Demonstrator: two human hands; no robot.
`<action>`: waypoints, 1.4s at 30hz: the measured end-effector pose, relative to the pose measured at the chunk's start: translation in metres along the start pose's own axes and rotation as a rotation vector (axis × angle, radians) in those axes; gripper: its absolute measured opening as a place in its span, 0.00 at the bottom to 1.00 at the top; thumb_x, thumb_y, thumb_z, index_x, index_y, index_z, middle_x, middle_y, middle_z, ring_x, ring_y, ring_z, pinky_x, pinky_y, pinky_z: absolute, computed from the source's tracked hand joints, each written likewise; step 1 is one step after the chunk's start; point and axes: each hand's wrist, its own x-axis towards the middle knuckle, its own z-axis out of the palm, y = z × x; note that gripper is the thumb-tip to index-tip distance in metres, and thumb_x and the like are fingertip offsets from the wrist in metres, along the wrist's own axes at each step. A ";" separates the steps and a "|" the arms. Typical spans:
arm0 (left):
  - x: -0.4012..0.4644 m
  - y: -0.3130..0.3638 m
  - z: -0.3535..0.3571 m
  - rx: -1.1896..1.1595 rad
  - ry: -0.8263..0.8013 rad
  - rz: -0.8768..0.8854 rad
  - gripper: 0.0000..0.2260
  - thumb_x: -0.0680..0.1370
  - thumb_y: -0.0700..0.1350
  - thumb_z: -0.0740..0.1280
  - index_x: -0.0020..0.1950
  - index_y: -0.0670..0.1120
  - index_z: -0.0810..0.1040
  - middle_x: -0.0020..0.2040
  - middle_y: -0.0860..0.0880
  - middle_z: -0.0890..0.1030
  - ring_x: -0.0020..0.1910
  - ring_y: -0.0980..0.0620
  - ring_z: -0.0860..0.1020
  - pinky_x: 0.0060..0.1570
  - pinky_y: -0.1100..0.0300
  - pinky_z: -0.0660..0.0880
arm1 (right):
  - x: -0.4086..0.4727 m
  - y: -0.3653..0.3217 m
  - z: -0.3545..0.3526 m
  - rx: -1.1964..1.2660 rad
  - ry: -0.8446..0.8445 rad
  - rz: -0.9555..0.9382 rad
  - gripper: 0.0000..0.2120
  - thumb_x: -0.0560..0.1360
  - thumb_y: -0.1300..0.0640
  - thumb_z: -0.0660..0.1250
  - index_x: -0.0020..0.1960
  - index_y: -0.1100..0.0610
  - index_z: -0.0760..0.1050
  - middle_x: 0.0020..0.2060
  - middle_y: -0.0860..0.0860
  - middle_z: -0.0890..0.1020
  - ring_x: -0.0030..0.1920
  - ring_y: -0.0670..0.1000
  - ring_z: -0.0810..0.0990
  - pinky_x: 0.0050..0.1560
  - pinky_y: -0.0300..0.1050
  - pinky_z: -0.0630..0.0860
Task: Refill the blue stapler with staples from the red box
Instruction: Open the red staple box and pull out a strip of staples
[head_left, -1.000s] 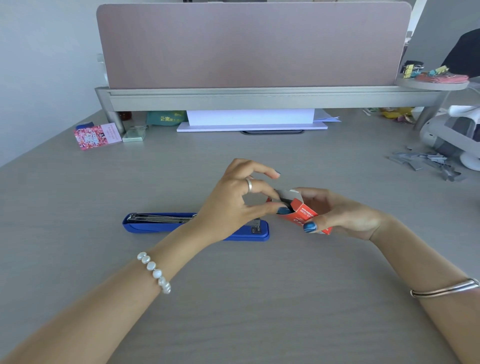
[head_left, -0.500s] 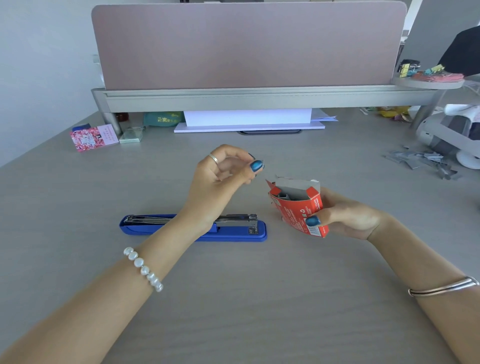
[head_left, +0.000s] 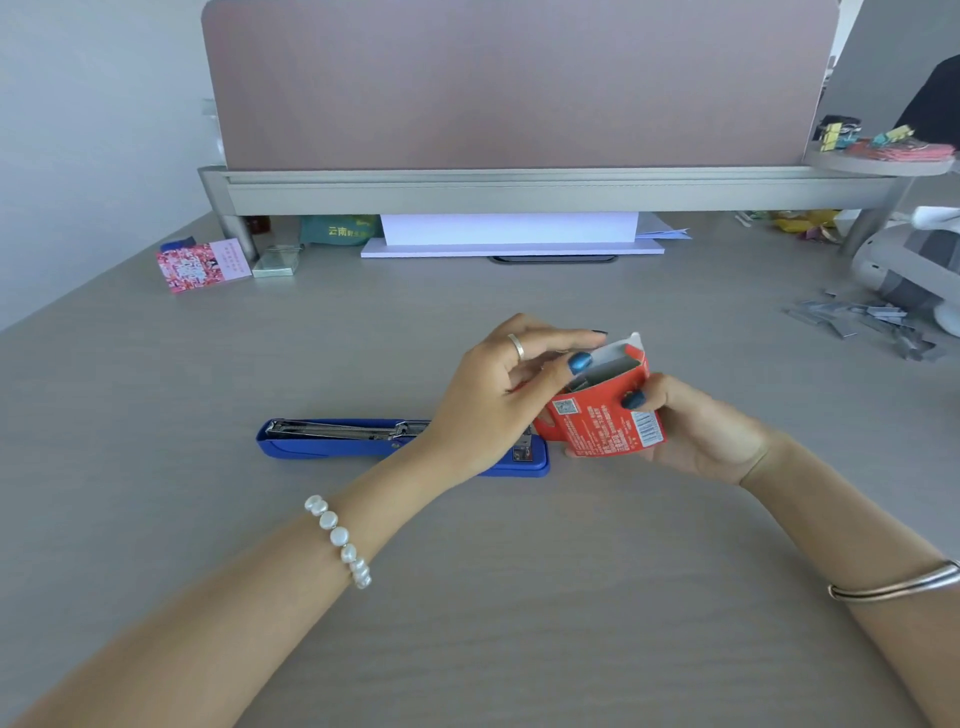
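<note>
The blue stapler (head_left: 332, 441) lies flat on the desk with its top swung away, so the metal staple channel shows; my left wrist covers its right part. My right hand (head_left: 696, 431) holds the red staple box (head_left: 605, 423) just right of the stapler, flap open at the top and tilted toward me. My left hand (head_left: 498, 395) is at the box's open mouth, thumb and fingertips reaching into it. Grey staples show inside the opening. Whether the fingers have pinched any is hidden.
A pile of loose staple strips (head_left: 862, 325) lies at the right, beside a white device (head_left: 904, 270). A pink card box (head_left: 200, 265) and a small clear case (head_left: 278, 261) sit at the back left. A desk shelf (head_left: 519, 189) with a partition spans the back.
My left hand drew back from the box and lifted, then came back to the open mouth. My right hand turned the box more upright, opening facing up.
</note>
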 end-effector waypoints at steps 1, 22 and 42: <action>0.000 -0.002 0.000 0.000 -0.004 -0.003 0.12 0.77 0.37 0.64 0.58 0.48 0.78 0.48 0.49 0.74 0.48 0.61 0.76 0.44 0.70 0.72 | 0.002 0.001 -0.001 0.010 0.020 0.000 0.26 0.60 0.53 0.64 0.58 0.54 0.75 0.55 0.57 0.81 0.57 0.58 0.78 0.61 0.53 0.73; 0.013 -0.018 0.006 0.140 0.163 0.023 0.13 0.70 0.43 0.73 0.55 0.50 0.80 0.48 0.49 0.77 0.47 0.56 0.79 0.47 0.63 0.79 | -0.006 -0.016 0.006 -0.490 0.351 -0.432 0.27 0.63 0.42 0.71 0.59 0.45 0.69 0.51 0.51 0.82 0.51 0.54 0.82 0.46 0.48 0.82; 0.014 -0.018 0.004 0.136 0.062 0.017 0.10 0.77 0.42 0.65 0.56 0.49 0.80 0.48 0.54 0.77 0.51 0.58 0.76 0.46 0.61 0.78 | -0.004 -0.015 0.002 -0.475 0.485 -0.484 0.06 0.73 0.54 0.61 0.46 0.55 0.74 0.34 0.41 0.85 0.39 0.44 0.83 0.32 0.33 0.76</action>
